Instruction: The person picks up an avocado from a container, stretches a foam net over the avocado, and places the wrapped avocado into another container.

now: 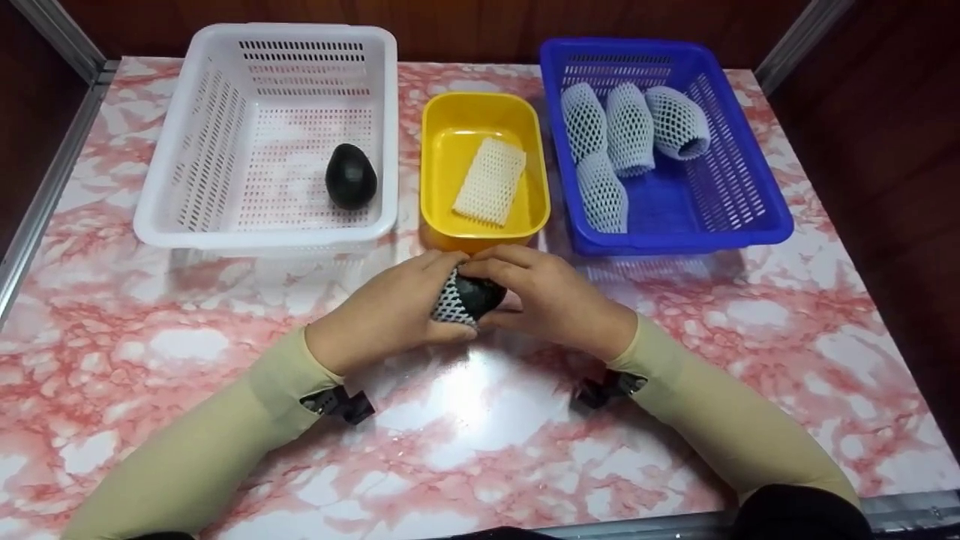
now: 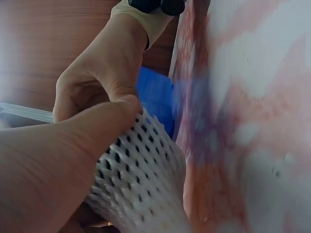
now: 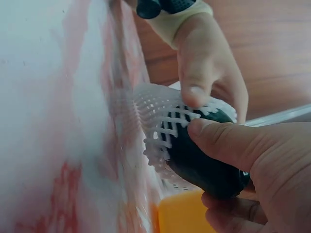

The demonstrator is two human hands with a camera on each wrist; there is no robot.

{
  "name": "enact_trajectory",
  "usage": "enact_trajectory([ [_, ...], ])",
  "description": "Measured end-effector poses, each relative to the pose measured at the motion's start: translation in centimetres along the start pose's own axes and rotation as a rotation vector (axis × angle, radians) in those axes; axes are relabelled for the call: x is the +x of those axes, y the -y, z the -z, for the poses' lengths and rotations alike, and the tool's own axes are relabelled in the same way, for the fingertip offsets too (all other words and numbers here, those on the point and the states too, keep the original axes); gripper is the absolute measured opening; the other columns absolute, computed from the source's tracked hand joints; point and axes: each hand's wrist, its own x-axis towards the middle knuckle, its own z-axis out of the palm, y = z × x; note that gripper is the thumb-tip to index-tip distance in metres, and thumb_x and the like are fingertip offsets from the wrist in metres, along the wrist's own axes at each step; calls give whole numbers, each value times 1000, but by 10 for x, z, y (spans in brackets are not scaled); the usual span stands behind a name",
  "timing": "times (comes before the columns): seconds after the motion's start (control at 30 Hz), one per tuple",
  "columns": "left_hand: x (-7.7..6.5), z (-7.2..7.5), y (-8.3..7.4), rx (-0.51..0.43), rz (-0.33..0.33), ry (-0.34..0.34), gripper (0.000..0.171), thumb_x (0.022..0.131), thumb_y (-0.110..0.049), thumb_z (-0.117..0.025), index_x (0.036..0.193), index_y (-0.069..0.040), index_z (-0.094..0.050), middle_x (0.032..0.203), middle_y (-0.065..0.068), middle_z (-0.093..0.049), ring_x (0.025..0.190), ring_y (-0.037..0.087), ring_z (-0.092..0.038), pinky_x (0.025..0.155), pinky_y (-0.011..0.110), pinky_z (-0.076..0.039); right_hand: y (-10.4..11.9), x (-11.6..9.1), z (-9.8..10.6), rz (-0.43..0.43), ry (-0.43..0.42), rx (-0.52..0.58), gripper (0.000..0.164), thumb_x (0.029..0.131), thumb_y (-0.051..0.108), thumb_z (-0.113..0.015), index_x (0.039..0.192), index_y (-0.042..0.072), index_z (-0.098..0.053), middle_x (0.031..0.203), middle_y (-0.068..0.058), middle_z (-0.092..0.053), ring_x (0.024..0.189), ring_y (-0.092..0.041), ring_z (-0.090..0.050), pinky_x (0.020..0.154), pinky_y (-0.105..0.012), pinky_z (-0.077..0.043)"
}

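Between the two hands is a dark avocado (image 3: 204, 162), its left part inside a white foam net sleeve (image 3: 158, 114). The left hand (image 1: 390, 304) grips the net, thumb on the near side. On the bare end, the right hand (image 1: 551, 296) holds the avocado with thumb and fingers. In the left wrist view the net (image 2: 146, 170) spreads over the dark fruit, and its loose end sags toward the camera. Both hands are just in front of a yellow bin (image 1: 442, 232), which holds a flat cream foam net (image 1: 491, 180).
A white basket (image 1: 270, 238) at the back left holds one bare avocado (image 1: 350, 177). At the back right stands a blue basket (image 1: 675, 241) with several net-wrapped fruits (image 1: 630, 127) along its left and back. The tabletop (image 1: 187, 345) has a red and white marbled pattern.
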Motion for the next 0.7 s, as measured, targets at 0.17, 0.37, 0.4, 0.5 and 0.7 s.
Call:
enact_trajectory([
  [0.17,1,-2,1,-24,3,23,107,90,-48,-90,170,-8,-32,160,14,-56,140,30,-62,121,48,-52,0,0,-2,-4,4,14,62,87,20,-95,141,5,-69,139,-14,-72,130,-29,-72,114,-38,-58],
  [0.37,-2,6,5,23,99,29,134,78,-53,-98,174,-5,-17,168,23,-48,150,39,-55,126,56,-46,-3,-1,4,-44,6,55,60,89,19,-93,141,5,-68,140,-12,-70,131,-28,-71,114,-38,-57],
  [0.4,-2,8,5,30,108,14,130,78,-51,-98,173,-5,-21,163,22,-54,145,39,-59,122,56,-49,-4,-2,5,-53,3,62,59,89,20,-93,141,6,-68,140,-12,-70,131,-28,-71,114,-38,-58],
  [0.5,-4,9,6,7,96,-40,112,80,-43,-98,165,-10,-34,139,15,-69,124,34,-70,108,53,-58,-5,-3,8,-83,-6,74,59,89,21,-93,141,8,-68,139,-11,-71,128,-27,-72,112,-38,-59],
  [0.7,-3,7,4,6,31,-36,66,90,-34,-90,142,-11,-58,121,6,-75,107,27,-73,98,47,-61,-6,-4,9,-91,-7,101,61,88,24,-94,139,7,-67,138,-12,-73,130,-28,-72,114,-39,-58],
])
